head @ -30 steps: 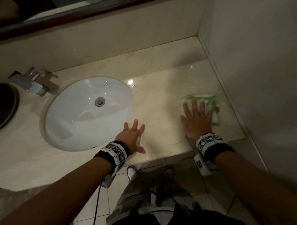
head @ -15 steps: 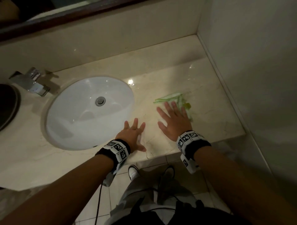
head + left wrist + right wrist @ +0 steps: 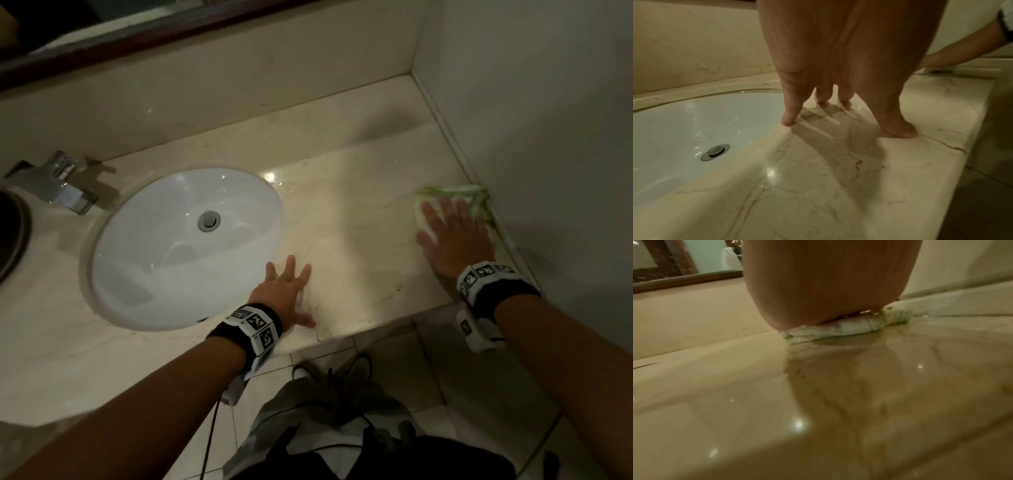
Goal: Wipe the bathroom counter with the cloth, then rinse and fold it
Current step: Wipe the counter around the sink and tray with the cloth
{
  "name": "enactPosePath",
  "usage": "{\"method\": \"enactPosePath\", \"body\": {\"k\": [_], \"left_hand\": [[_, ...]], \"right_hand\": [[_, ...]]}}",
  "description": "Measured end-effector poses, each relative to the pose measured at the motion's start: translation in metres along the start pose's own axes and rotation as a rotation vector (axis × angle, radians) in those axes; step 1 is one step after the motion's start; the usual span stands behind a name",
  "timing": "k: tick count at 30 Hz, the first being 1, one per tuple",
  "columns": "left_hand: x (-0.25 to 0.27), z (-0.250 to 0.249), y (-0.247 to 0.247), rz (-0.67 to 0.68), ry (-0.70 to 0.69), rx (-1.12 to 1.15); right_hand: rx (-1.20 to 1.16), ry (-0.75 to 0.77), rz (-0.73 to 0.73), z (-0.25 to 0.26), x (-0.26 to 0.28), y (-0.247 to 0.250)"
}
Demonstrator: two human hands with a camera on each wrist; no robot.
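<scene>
At the far left a chrome faucet (image 3: 56, 185) stands behind the white oval sink (image 3: 164, 246), which is sunk into the marble counter (image 3: 356, 240). Just right of the basin, the left hand (image 3: 286, 291) props on the stone with its fingers (image 3: 789, 116) spread and straight, tips touching the surface. Well to the right, against the side wall (image 3: 548, 137), the right hand (image 3: 452, 240) lies flat, fingers extended, pressing down on the bunched white-and-green cloth (image 3: 849, 328).

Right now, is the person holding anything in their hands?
Nothing is gripped. The right hand presses flat on top of the cloth; the left hand rests with spread fingertips on the bare counter.
</scene>
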State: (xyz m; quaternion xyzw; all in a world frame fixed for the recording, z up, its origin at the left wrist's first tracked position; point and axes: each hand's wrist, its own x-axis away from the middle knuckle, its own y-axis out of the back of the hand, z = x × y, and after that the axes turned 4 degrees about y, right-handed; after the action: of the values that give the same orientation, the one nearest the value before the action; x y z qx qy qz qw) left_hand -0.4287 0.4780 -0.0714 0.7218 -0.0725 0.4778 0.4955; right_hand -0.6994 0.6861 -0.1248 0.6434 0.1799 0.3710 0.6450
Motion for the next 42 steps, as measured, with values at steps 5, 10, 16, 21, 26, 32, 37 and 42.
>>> {"method": "enactPosePath", "body": {"k": [5,10,16,21,26,32,37,42], "left_hand": [[-0.002,0.001,-0.003,-0.020,-0.021,-0.044],[-0.002,0.000,-0.002,-0.023,-0.020,-0.076],[-0.002,0.000,-0.002,-0.037,-0.025,-0.070],[-0.004,0.001,-0.002,-0.041,-0.043,-0.048],[-0.004,0.004,-0.004,-0.037,-0.057,-0.021],[-0.005,0.004,-0.004,-0.031,-0.065,-0.041],[-0.007,0.004,-0.006,-0.045,-0.076,-0.060],[-0.009,0.006,-0.007,-0.082,-0.095,-0.032]], "right_hand": [[-0.054,-0.088,0.000,0.013,-0.018,0.003],[-0.068,-0.174,0.058,0.045,-0.037,0.004],[-0.006,0.070,-0.014,0.135,-0.025,-0.011],[0.003,0.186,-0.001,0.170,-0.006,-0.023],[-0.027,0.201,-0.003,0.157,-0.007,-0.021],[-0.055,-0.028,-0.028,0.090,-0.004,-0.012],[-0.032,-0.136,0.017,0.087,-0.011,-0.011],[-0.031,-0.124,0.007,0.142,-0.015,-0.013]]}}
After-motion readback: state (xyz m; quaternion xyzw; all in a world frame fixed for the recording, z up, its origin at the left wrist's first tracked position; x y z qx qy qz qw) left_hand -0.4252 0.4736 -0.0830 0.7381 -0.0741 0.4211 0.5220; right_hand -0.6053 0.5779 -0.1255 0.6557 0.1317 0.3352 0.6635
